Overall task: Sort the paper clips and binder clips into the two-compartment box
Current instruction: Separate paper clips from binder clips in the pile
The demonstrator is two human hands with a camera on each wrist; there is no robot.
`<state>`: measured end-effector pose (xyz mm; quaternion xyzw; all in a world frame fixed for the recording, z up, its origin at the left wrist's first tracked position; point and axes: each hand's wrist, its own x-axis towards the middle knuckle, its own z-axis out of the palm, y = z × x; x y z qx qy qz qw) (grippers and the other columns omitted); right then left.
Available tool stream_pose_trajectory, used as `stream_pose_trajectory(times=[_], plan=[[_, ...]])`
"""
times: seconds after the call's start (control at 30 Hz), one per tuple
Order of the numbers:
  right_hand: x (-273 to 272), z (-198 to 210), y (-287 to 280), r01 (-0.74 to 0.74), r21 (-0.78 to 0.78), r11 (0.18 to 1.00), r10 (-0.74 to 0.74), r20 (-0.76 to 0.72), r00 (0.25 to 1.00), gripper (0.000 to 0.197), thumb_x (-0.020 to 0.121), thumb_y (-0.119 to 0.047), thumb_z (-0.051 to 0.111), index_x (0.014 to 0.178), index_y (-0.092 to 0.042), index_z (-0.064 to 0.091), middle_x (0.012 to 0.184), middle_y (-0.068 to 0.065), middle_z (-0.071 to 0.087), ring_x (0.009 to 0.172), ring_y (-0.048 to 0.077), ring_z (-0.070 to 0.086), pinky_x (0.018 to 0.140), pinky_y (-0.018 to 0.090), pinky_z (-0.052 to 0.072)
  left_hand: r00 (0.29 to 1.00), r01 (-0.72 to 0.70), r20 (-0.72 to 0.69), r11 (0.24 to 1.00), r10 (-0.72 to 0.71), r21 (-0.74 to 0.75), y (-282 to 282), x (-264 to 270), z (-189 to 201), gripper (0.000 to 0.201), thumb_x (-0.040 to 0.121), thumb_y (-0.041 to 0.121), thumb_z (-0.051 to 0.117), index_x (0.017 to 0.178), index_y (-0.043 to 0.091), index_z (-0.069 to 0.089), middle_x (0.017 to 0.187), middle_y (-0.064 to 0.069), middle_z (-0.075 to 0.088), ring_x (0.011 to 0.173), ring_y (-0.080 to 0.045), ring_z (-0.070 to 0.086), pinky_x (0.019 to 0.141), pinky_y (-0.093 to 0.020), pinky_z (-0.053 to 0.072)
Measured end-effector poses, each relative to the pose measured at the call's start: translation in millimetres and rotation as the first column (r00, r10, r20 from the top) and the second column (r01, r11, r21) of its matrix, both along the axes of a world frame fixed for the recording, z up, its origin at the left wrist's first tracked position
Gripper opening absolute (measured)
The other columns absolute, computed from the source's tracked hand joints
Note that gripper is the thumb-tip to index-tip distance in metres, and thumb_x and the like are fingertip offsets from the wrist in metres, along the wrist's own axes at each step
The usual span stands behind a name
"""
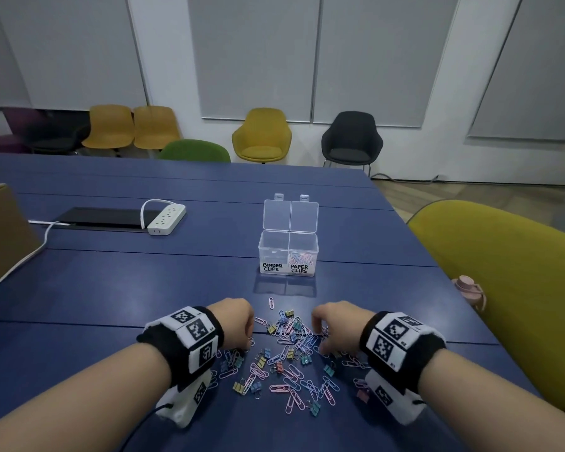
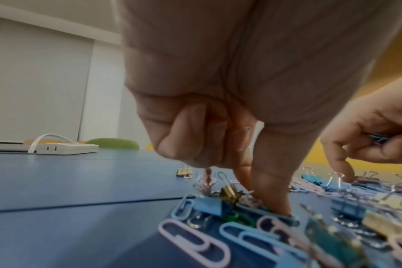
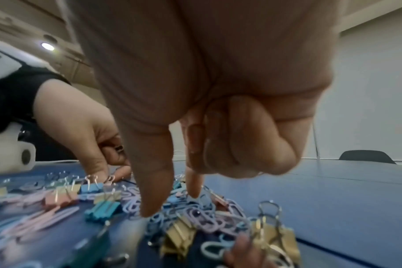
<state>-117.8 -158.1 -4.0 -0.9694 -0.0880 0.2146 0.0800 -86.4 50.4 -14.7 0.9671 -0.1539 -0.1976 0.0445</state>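
While your left hand (image 1: 234,321) and right hand (image 1: 335,322) each pinch paper clips (image 1: 294,373) from the pile near the box (image 1: 287,252), curled fingers already cupping some, remember they're light, slippery wire; grab binder clips (image 1: 261,362) by their stiff bodies.

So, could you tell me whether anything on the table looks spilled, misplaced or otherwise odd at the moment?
Nothing looks damaged. The paper clips and binder clips lie scattered in one mixed heap on the blue table, which the sorting expects. The clear box stands upright, lids open, with paper clips only in the side marked for them.
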Motion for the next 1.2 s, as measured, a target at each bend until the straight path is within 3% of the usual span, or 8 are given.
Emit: stream_pose_trajectory(times=[0.5,0.63,0.77,0.9,0.97,1.03,1.1,1.2], plan=[[2,-4,15,-0.092,-0.091,0.992,0.1,0.086,0.991,0.011,0.086,-0.011,0.058,0.095,-0.016,0.061,0.11,0.009,0.065,0.082,0.026,0.055,0.068,0.028,0.041,0.994,0.106,-0.007,0.97,-0.107,0.217,-6,-2,2,0.026,0.093,0.03,0.053,0.075,0.01,0.054,0.072,-0.007,0.052,0.074,-0.026,0.048,0.082,-0.032,0.046],[0,-2,15,-0.12,-0.086,0.989,0.128,0.104,0.986,0.023,0.086,-0.008,0.055,0.108,-0.016,0.057,0.103,0.007,0.062,0.079,0.023,0.049,0.066,0.028,0.038,0.997,0.081,-0.01,0.972,-0.081,0.221,-5,-5,0,0.038,0.094,0.025,0.049,0.059,0.014,0.038,0.058,-0.003,0.037,0.068,-0.026,0.042,0.065,-0.031,0.039],[0,-3,15,-0.135,-0.072,0.988,0.143,0.108,0.984,0.016,0.085,-0.008,0.056,0.097,-0.016,0.062,0.106,0.007,0.066,0.078,0.022,0.05,0.067,0.027,0.04,0.999,0.038,-0.026,0.993,-0.035,0.112,-1,-7,7,0.024,0.096,0.026,0.043,0.076,0.013,0.047,0.075,-0.005,0.047,0.069,-0.023,0.044,0.066,-0.03,0.038],[1,-6,16,-0.149,-0.078,0.986,0.155,0.084,0.984,0.013,0.083,-0.01,0.06,0.08,-0.021,0.057,0.087,0.002,0.058,0.079,0.021,0.052,0.069,0.026,0.042,0.995,-0.053,-0.092,0.979,0.036,-0.199,7,-7,19,0.018,0.098,0.027,0.041,0.087,0.013,0.045,0.078,-0.005,0.049,0.067,-0.021,0.042,0.057,-0.026,0.034],[2,-7,15,-0.149,-0.064,0.987,0.153,0.068,0.986,0.014,0.083,-0.008,0.059,0.076,-0.02,0.056,0.084,0.0,0.057,0.078,0.021,0.053,0.068,0.026,0.042,0.954,-0.246,-0.266,0.867,0.138,-0.433,12,-8,16,0.02,0.098,0.025,0.045,0.082,0.013,0.047,0.068,-0.001,0.047,0.055,-0.015,0.041,0.051,-0.023,0.035],[1,-8,14,-0.141,-0.048,0.989,0.144,0.05,0.988,0.017,0.083,-0.008,0.058,0.071,-0.02,0.054,0.082,0.001,0.059,0.077,0.02,0.054,0.067,0.027,0.042,0.855,-0.47,-0.495,0.631,0.153,-0.617,14,-11,12,0.022,0.097,0.013,0.047,0.075,0.01,0.047,0.064,-0.003,0.044,0.052,-0.014,0.038,0.047,-0.022,0.034],[0,-10,13,-0.136,-0.035,0.99,0.137,0.036,0.99,0.022,0.082,-0.009,0.058,0.066,-0.021,0.051,0.078,0.0,0.058,0.076,0.019,0.054,0.067,0.027,0.043,0.784,-0.588,-0.61,0.454,0.117,-0.669,17,-12,9,0.021,0.095,0.004,0.048,0.074,0.006,0.049,0.066,-0.007,0.047,0.054,-0.015,0.041,0.044,-0.022,0.035],[-2,-10,9,-0.105,0.05,0.993,0.103,0.035,0.994,0.028,0.083,-0.012,0.057,0.061,-0.025,0.045,0.067,-0.007,0.051,0.07,0.015,0.051,0.063,0.024,0.041,0.726,-0.657,-0.686,0.335,0.038,-0.676,18,-15,10,0.017,0.093,0.002,0.051,0.076,0.005,0.054,0.066,-0.007,0.055,0.052,-0.012,0.049,0.044,-0.019,0.043]])
